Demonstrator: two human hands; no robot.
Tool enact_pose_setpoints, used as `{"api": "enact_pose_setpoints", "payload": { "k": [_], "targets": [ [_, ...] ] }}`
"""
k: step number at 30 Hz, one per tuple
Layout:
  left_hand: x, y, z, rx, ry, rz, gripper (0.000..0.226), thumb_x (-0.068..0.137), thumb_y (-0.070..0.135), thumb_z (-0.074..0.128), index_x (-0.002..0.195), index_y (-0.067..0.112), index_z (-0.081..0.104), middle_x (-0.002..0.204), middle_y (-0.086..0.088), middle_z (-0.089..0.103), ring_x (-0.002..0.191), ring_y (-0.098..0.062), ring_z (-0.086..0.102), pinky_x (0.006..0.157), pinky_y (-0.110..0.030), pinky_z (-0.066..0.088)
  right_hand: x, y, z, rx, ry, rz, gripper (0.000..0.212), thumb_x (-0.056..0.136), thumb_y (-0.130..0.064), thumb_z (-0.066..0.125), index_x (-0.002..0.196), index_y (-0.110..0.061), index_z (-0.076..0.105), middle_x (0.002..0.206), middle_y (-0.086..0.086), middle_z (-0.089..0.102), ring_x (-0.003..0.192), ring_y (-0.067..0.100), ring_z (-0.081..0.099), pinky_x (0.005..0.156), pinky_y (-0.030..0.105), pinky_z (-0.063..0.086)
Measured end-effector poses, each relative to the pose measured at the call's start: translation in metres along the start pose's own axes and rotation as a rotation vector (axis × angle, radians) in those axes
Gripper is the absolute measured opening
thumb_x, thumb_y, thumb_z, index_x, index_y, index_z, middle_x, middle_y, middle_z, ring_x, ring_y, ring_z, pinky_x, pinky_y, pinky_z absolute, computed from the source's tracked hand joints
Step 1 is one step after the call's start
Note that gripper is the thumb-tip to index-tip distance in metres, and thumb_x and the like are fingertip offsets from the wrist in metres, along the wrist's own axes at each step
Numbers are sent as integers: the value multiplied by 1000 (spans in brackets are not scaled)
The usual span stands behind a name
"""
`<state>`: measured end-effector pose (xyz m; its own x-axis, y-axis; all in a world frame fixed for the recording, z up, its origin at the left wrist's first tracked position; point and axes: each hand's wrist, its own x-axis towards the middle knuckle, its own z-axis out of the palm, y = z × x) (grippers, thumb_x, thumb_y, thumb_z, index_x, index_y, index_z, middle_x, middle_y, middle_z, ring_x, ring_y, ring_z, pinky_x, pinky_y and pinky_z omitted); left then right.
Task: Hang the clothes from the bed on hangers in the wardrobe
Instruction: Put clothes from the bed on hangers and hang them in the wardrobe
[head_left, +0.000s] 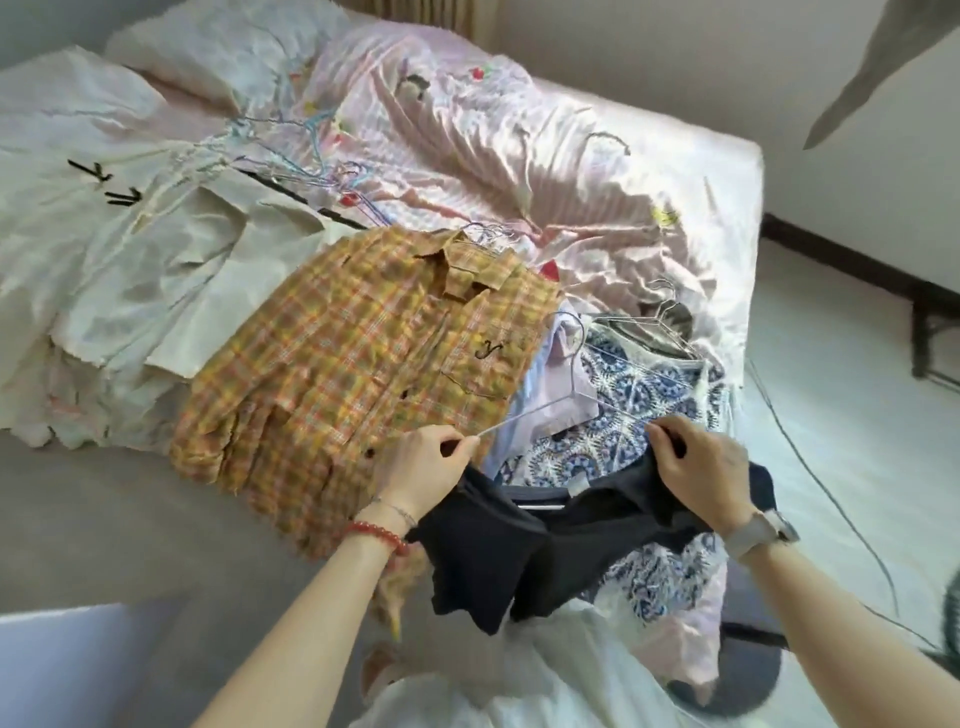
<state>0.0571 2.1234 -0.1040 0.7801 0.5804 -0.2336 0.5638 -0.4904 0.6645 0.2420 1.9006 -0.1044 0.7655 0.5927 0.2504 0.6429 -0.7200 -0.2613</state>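
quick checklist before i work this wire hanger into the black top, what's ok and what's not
1. Left hand grips one end of the thin silver wire hanger: ok.
2. Right hand pinches the other end together with the black top: ok.
3. Hanger inside the top: not ok, most of the wire shows above the fabric.
4. Neck opening faces up toward the hanger: ok, the collar and a label show.
5. Hook free of other clothes: cannot tell, it lies over the pale lilac garment.
6. Top clear of the yellow plaid shirt: cannot tell; they overlap by the left wrist.
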Motion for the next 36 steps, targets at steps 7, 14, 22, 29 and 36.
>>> {"api": "enact_pose_setpoints", "payload": {
  "k": [7,14,22,29,36],
  "targets": [
    [135,106,67,-16,-121,147,26,91,26,56,109,11,65,111,-7,63,105,-22,56,83,-22,36,94,125,9,22,49,267,31,81,-33,50,84,-8,69,67,19,67,63,38,64,58,36,47],
    [258,150,156,198,-75,220,20,92,20,53,108,10,60,110,-12,58,105,-29,52,92,-39,37,162,212,73,183,17,542,19,92,-19,50,98,-7,63,94,17,67,94,38,57,90,40,32],
    [302,127,225,583,-212,141,54,97,33,38,146,20,21,152,-5,21,141,-23,13,112,-53,4,168,246,166,183,-185,643,33,93,-16,45,123,-9,54,130,12,53,125,27,42,109,47,23],
    [291,113,227,840,-358,192,62,97,38,32,148,23,0,156,-5,-8,143,-27,-10,109,-58,-5,155,212,186,125,-569,566,53,96,-30,34,146,-20,17,155,7,6,142,25,-3,112,53,2],
    [263,108,156,656,-129,83,53,97,30,33,147,24,15,157,-3,3,143,-21,-4,111,-54,-7,182,134,160,156,-430,288,50,95,-27,38,143,-17,29,153,6,20,142,24,9,112,53,6]
  ]
}}
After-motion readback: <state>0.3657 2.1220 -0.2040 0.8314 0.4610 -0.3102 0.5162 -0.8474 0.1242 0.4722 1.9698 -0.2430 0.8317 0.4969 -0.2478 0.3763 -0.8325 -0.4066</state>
